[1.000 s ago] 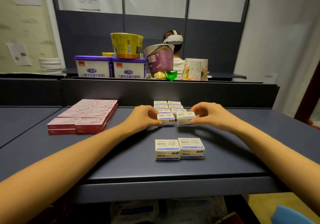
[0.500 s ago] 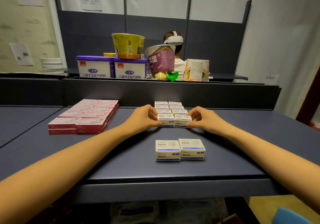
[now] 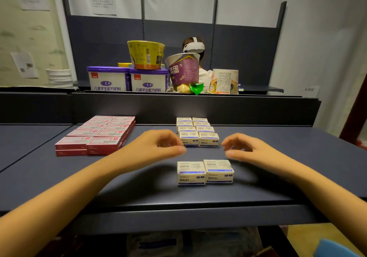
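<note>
Plainly, both hands hung empty above the dark shelf (image 3: 139,193). The left hand (image 3: 158,145) hovered with its fingers loosely curled and its thumb stretched toward the middle, gripping nothing. Its fingertips lay just left of the front row of the block of paper-clip boxes (image 3: 198,132), and whether they brushed the cardboard could not be told (the hand was smeared by motion blur). The right hand (image 3: 244,147) mirrored it on the other side, fingers relaxed and bent and thumb pointing inward. It also held nothing, and a narrow gap showed between it and the block's right edge.

The block stood two boxes wide and four rows deep, its far end against the shelf's back wall. Nearer the front edge sat a pair of boxes (image 3: 204,172) of the same kind, side by side and touching, with the right one set slightly farther back. A strip of bare shelf separated the pair from the block, and the two thumbs hovered over that strip, one at each side.

To the left of the left hand lay red boxes (image 3: 97,135), packed in two columns. On the raised ledge behind stood two purple-lidded tubs (image 3: 127,82), a yellow cup (image 3: 146,55) upside down on them, and a tilted purple cup (image 3: 183,70). Behind those was a person (image 3: 193,45) wearing a white headset.
</note>
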Motion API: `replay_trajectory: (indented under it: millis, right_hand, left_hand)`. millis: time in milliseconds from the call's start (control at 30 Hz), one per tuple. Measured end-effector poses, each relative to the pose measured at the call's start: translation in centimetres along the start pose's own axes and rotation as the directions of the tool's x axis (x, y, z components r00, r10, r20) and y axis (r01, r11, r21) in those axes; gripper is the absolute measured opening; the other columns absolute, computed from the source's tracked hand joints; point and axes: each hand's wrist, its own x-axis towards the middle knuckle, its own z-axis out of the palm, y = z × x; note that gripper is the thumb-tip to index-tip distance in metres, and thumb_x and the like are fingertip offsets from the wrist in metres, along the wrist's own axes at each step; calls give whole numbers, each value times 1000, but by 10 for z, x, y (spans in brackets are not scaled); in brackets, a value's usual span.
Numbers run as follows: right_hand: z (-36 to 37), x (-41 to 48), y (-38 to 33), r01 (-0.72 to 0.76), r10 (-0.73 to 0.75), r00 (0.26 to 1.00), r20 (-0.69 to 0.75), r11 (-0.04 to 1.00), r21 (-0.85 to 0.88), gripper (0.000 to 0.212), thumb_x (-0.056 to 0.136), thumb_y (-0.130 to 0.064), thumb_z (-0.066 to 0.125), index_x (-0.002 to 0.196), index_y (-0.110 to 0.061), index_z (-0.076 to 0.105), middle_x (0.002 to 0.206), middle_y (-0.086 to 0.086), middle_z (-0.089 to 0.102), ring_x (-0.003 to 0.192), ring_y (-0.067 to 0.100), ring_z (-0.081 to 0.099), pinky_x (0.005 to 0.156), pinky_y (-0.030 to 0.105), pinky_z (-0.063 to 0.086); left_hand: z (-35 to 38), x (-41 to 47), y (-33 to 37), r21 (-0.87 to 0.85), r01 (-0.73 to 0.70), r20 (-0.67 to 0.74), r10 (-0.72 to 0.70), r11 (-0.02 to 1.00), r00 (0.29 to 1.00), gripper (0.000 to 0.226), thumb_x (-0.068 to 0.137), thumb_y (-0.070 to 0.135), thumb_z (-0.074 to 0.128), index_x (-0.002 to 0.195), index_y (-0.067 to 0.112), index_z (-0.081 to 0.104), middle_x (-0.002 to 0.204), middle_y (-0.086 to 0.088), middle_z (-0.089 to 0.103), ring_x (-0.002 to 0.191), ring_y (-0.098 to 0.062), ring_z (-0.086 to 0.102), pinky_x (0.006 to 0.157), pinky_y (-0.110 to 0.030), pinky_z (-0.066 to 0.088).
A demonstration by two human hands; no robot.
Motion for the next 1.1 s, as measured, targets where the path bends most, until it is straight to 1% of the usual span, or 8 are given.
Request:
replay_trajectory:
  millis: [67,167,333,500,667,733,867,1100]
  right_hand:
    - [3,-16,-2,5,-5,997,79,1000,-1,40,68,-51,57,105,-37,54,105,-15,61,94,0,58,80,16,49]
    - [9,-26,-2,5,-4,990,141,1000,-4,45,67,-48,63,109,-37,51,104,-18,61,94,-5,56,76,12,49]
    - [13,-26,-1,34,-28,995,95,998,-57,36,73,-39,68,106,-35,53,103,-18,64,94,-3,57,78,14,51]
    - [12,-32,1,54,-53,998,42,999,-5,30,77,-28,70,103,-34,57,100,-13,66,92,2,60,77,14,51]
    - [12,-34,2,48,-49,999,22,998,39,31,76,-26,72,103,-32,59,100,-12,67,90,7,62,80,21,54]
    - [12,-34,3,43,-44,999,27,998,46,32,75,-27,72,104,-33,59,100,-13,67,91,6,63,80,21,54]
    - [12,-34,3,31,-32,999,26,999,37,33,76,-28,71,105,-34,57,103,-13,66,94,2,61,79,17,53]
    - [11,-34,2,72,-67,995,-76,995,69,36,68,-37,68,103,-36,58,99,-14,68,90,4,61,75,15,51]
  left_hand:
    - [2,-18,1,36,39,88,-42,999,995,47,60,63,69,98,36,63,94,12,67,86,-2,62,76,-16,51]
    - [10,-28,-3,136,36,144,-55,990,988,47,68,49,75,109,38,57,96,15,62,86,0,59,73,-11,48]
    - [17,-23,-5,160,-18,70,7,987,998,35,72,34,77,102,29,59,92,7,66,77,-1,58,68,-12,47]
    - [8,-11,1,-49,-7,71,11,999,997,32,67,23,80,96,19,65,91,-9,70,72,-5,60,69,-17,50]
    - [-5,24,10,-19,18,-48,-19,1000,999,35,76,19,75,108,10,63,99,-12,68,73,-6,60,66,-12,49]
    - [-5,38,7,22,45,-33,-45,999,998,37,76,21,74,109,11,62,100,-9,68,77,-7,62,72,-15,51]
    - [3,53,-7,115,59,13,-60,992,998,37,73,23,77,105,13,62,99,-8,68,86,-15,63,87,-34,54]
    - [16,54,-25,179,80,-37,-74,981,997,36,74,27,76,104,17,60,89,7,60,75,-6,57,70,-16,48]
